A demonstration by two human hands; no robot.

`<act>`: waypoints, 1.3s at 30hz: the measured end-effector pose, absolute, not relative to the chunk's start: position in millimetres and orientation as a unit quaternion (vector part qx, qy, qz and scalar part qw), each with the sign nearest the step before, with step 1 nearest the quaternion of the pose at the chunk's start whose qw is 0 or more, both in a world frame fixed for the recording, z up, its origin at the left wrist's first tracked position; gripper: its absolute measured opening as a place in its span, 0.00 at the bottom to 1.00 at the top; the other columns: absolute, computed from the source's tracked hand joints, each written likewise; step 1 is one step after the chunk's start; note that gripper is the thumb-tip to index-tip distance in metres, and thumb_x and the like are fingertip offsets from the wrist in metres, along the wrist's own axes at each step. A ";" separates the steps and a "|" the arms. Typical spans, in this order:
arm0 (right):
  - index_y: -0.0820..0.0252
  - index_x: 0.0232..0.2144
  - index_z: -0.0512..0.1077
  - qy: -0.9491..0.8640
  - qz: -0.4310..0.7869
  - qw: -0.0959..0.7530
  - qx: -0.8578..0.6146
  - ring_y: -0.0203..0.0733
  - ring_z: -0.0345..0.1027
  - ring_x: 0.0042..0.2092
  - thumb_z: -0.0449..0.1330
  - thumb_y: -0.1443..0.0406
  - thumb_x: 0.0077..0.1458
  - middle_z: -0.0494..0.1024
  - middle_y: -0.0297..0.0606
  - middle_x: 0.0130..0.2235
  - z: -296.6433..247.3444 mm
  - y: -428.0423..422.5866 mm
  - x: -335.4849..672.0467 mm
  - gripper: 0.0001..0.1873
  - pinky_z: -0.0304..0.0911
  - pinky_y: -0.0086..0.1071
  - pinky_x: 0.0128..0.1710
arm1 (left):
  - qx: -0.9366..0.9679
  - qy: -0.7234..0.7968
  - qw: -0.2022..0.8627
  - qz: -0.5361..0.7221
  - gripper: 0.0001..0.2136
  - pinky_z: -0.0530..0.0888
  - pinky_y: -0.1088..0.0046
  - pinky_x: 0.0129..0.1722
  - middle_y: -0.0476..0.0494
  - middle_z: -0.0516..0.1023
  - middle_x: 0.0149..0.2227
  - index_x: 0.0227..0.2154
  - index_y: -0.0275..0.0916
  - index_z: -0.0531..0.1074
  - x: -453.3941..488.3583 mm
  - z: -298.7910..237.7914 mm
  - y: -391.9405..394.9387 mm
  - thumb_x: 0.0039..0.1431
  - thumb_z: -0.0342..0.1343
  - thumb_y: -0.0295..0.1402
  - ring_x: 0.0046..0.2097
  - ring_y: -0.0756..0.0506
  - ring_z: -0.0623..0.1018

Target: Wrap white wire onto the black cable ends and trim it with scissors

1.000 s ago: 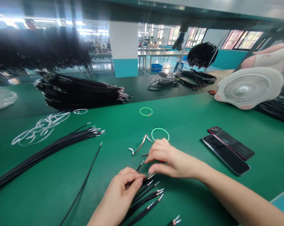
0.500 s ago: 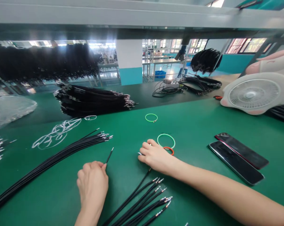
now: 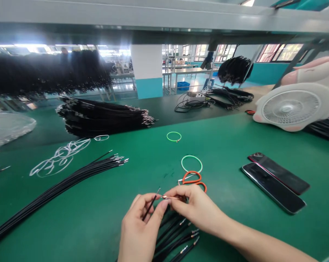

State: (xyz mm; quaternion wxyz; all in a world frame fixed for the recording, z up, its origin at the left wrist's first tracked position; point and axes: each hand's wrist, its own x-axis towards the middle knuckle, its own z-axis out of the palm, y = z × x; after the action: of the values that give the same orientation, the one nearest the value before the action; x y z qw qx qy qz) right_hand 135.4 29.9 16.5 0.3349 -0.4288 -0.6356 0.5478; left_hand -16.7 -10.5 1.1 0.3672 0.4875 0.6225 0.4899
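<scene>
left hand pinches a thin black insulated wire between thumb and fingers, tip angled up and right. right hand holds a short shiny copper-coloured strand in a narrow pinch, close to the wire tip. fingers hide part of the strand, and whether it touches the wire is hard to make out.

a bundle of black wires with metal-tipped ends lies under the hands, partly hidden and cut off by the bottom of the frame. just above the right hand, an orange wire loop sits just below a green wire ring. a smaller green ring lies farther up.

a long bundle of black wires lies on the green workbench at left. two dark smartphones lie at right, below a white fan at upper right.
</scene>
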 end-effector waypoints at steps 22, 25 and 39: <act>0.60 0.30 0.67 -0.542 0.660 0.344 -0.391 0.28 0.62 0.15 0.60 0.53 0.55 0.74 0.29 0.22 3.4 28.6 132.2 0.16 0.51 0.20 0.13 | 0.516 0.625 0.318 0.493 0.14 0.71 0.76 0.31 0.48 0.75 0.33 0.38 0.41 0.77 -18.5 -1.6 -13.9 0.55 0.58 0.44 0.34 0.47 0.75; 0.59 0.31 0.69 -0.562 0.595 0.403 -0.410 0.29 0.63 0.17 0.59 0.56 0.57 0.75 0.31 0.26 4.9 25.0 133.2 0.12 0.58 0.23 0.15 | 0.554 0.632 0.278 0.466 0.15 0.72 0.74 0.33 0.46 0.76 0.38 0.44 0.42 0.75 -25.4 -5.9 -12.1 0.60 0.53 0.43 0.33 0.47 0.76; 0.58 0.32 0.74 -0.677 0.362 0.511 -0.387 0.43 0.71 0.50 0.57 0.69 0.58 0.77 0.45 0.45 4.0 11.4 127.2 0.05 0.69 0.28 0.38 | 0.515 0.625 0.347 0.473 0.19 0.75 0.72 0.36 0.43 0.78 0.38 0.50 0.41 0.70 -29.5 -17.1 -11.4 0.58 0.56 0.41 0.36 0.45 0.79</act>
State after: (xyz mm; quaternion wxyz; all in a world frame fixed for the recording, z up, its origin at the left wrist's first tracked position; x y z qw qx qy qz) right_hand 127.2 11.4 4.0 0.5113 -0.3865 -0.6770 0.3616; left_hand -29.5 -11.4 -17.1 0.3475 0.5150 0.6248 0.4729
